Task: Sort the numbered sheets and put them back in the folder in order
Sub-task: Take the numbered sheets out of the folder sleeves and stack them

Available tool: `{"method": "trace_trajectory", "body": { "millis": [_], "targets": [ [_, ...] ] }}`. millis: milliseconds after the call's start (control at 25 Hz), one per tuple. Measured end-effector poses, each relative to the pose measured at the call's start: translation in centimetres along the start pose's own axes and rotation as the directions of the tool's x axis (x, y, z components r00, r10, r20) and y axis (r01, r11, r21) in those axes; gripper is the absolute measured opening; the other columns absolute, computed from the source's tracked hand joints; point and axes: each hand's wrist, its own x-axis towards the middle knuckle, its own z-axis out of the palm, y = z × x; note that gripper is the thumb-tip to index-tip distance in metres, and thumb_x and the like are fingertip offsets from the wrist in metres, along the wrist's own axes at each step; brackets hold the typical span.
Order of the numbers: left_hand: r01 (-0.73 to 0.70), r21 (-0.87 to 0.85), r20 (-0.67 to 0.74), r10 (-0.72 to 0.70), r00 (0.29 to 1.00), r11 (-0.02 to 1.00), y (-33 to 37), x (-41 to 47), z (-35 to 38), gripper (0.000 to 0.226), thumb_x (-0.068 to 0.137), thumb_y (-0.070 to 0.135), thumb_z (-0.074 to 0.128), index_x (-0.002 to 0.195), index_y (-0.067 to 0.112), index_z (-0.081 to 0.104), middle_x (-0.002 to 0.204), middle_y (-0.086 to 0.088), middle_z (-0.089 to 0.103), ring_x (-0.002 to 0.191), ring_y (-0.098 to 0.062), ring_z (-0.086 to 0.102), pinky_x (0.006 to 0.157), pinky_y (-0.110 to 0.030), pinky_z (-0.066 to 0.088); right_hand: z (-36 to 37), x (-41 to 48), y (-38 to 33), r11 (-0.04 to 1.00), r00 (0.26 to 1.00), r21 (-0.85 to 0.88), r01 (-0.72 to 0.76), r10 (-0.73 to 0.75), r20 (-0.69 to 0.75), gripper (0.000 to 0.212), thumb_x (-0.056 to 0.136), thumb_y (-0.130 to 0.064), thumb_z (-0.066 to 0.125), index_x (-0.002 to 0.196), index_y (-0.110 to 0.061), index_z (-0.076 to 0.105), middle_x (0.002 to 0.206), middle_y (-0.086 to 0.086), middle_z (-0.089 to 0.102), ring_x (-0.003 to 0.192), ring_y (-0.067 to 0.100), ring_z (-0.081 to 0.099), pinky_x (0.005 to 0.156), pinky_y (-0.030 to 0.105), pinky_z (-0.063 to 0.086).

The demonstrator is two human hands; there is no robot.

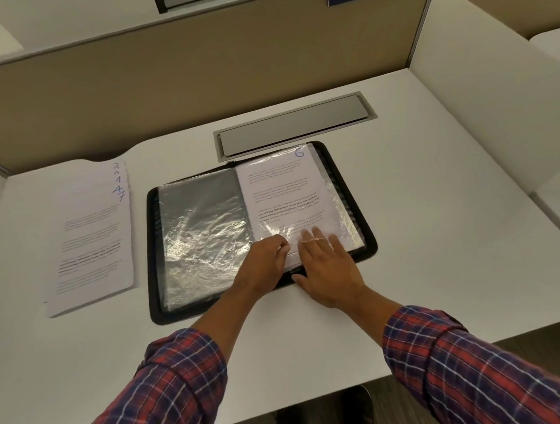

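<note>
A black zip folder [370, 237] lies open in the middle of the white desk. Its left clear sleeve [202, 233] holds no sheet. The right sleeve holds the sheet numbered 6 [283, 191]. My left hand [265, 264] has curled fingers pinching the sleeve's lower left edge. My right hand [328, 268] reaches over the folder's near edge, its straight fingers slid under the plastic onto sheet 6. A stack of numbered sheets [93, 240] lies fanned to the left, with 7 on top and 4 and 1 showing above it.
A grey cable hatch [294, 125] is set into the desk just behind the folder. Beige partition walls close off the back and left; a white divider [485, 82] stands on the right. The desk's front edge runs below my forearms.
</note>
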Motion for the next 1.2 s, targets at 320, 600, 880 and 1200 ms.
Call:
{"method": "trace_trajectory", "body": {
  "millis": [320, 600, 880, 1200],
  "targets": [
    [-0.050, 0.062, -0.026, 0.052, 0.998, 0.997, -0.5, -0.2, 0.7, 0.013, 0.104, 0.025, 0.056, 0.102, 0.018, 0.067, 0.099, 0.002, 0.068, 0.088, -0.016, 0.061, 0.083, -0.040, 0.055, 0.4, -3.1, -0.5, 0.998, 0.999, -0.041, -0.043, 0.043, -0.020, 0.076, 0.100, -0.067, 0.039, 0.151, -0.011, 0.049, 0.155, 0.011, 0.052, 0.153, 0.033, 0.034, 0.123, 0.059, 0.015],
    [-0.291, 0.228, 0.030, 0.292, 0.956, 0.929, -1.0, -3.4, 1.9, 0.050, 0.087, 0.041, 0.079, 0.125, 0.018, 0.058, 0.139, -0.006, 0.057, 0.129, -0.022, 0.051, 0.110, -0.036, 0.044, 1.5, -7.3, -0.9, 1.000, 0.984, 0.005, -0.031, 0.031, -0.175, 0.052, 0.100, -0.051, 0.055, 0.136, -0.014, 0.062, 0.137, 0.007, 0.066, 0.141, 0.027, 0.051, 0.121, 0.057, 0.025],
    [-0.339, 0.368, 0.018, 0.358, 0.934, 0.866, -2.1, -4.8, 3.6, 0.016, 0.094, 0.010, 0.071, 0.107, 0.002, 0.070, 0.136, -0.022, 0.062, 0.126, -0.036, 0.059, 0.121, -0.049, 0.038, -1.5, -4.9, 1.5, 0.618, 0.775, 0.696, -0.366, 0.617, -0.140, 0.037, 0.098, -0.022, 0.067, 0.132, -0.013, 0.056, 0.133, 0.007, 0.057, 0.120, 0.022, 0.054, 0.097, 0.033, 0.042],
    [-0.353, 0.441, 0.011, 0.388, 0.921, 0.825, -0.8, -7.7, 5.9, 0.014, 0.094, 0.000, 0.068, 0.105, -0.006, 0.072, 0.136, -0.027, 0.064, 0.132, -0.041, 0.058, 0.119, -0.056, 0.039, -3.0, -2.8, 5.3, 0.056, 0.611, 0.815, -0.577, 0.693, 0.384, 0.035, 0.099, -0.024, 0.067, 0.129, -0.014, 0.054, 0.115, 0.006, 0.064, 0.101, 0.023, 0.063, 0.069, 0.028, 0.047]
  ]
}}
